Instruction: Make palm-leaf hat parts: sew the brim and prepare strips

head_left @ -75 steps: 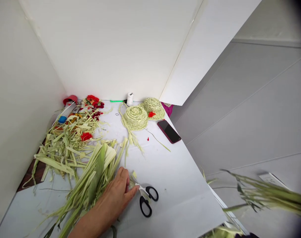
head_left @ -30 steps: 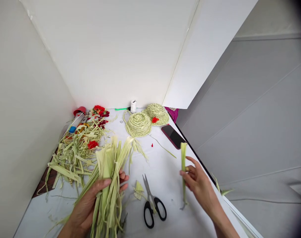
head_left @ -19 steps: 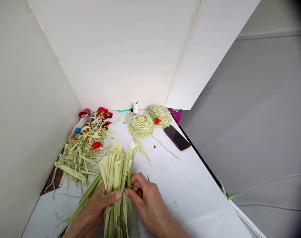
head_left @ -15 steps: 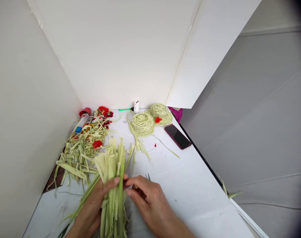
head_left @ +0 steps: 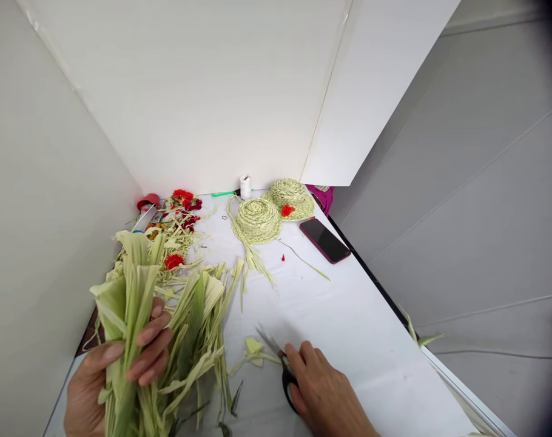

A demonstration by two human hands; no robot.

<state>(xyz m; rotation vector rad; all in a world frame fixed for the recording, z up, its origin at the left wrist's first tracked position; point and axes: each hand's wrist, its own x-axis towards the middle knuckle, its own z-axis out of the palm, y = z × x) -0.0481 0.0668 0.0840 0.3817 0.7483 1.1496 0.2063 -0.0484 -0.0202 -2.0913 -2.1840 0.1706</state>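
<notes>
A thick bundle of pale green corn husks (head_left: 133, 303) stands upright in my left hand (head_left: 142, 352), whose fingers wrap round it. More loose husk strips (head_left: 196, 315) lie just right of that bundle on the white-covered table. My right hand (head_left: 324, 382) is low on the table, its fingers closed over the black handles of a pair of scissors (head_left: 282, 358). The blades point away and to the left, close to a small husk scrap (head_left: 254, 351). Part of the handles is hidden under my fingers.
Two woven husk hats (head_left: 256, 220) sit at the back, one with a red flower (head_left: 287, 210). A phone (head_left: 325, 240) lies near the right edge. A white thread spool (head_left: 245, 187) stands by the wall. Husk scraps and red flowers (head_left: 174, 261) are piled at left.
My left hand has moved left with the husk bundle, uncovering loose strips. My right hand has left the husks, moved right and down, and taken hold of the scissors. The view has shifted slightly.
</notes>
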